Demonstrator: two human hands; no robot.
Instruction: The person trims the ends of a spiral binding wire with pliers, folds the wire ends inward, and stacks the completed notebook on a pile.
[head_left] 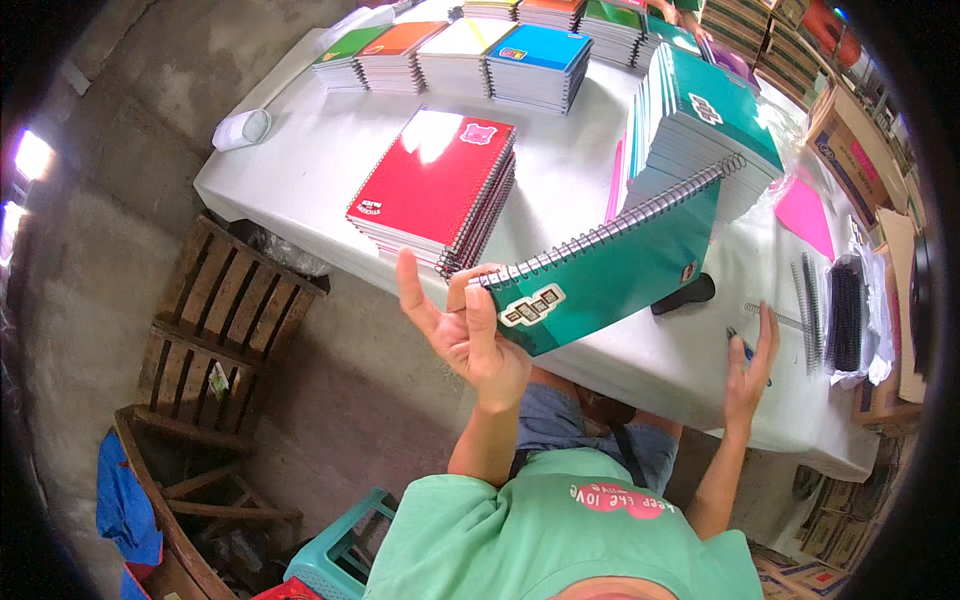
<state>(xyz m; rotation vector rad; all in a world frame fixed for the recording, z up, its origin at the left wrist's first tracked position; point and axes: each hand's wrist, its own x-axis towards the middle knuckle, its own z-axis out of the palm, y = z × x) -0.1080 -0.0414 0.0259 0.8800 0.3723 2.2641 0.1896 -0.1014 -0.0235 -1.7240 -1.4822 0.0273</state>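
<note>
My left hand [478,345] grips one end of a green spiral notebook [620,265], thumb on its cover and index finger raised. The notebook is tilted above the table's front edge, its metal coil uppermost. My right hand [750,375] is low over the table's right side, fingers long and thumb apart, around small blue-handled pliers [748,352]; the hand partly hides them. Just left of the held notebook lies a stack of red spiral notebooks [430,175]. Behind it stands a tall stack of green notebooks [715,105].
Along the far side of the white table [310,150] are stacks of blue notebooks [540,55] and other colours. A dark object [685,294], loose coils [807,310] and a bundle of black coils [848,310] lie rightward. Cardboard boxes [850,150] border the right. Another person's hand [690,22] shows at the back.
</note>
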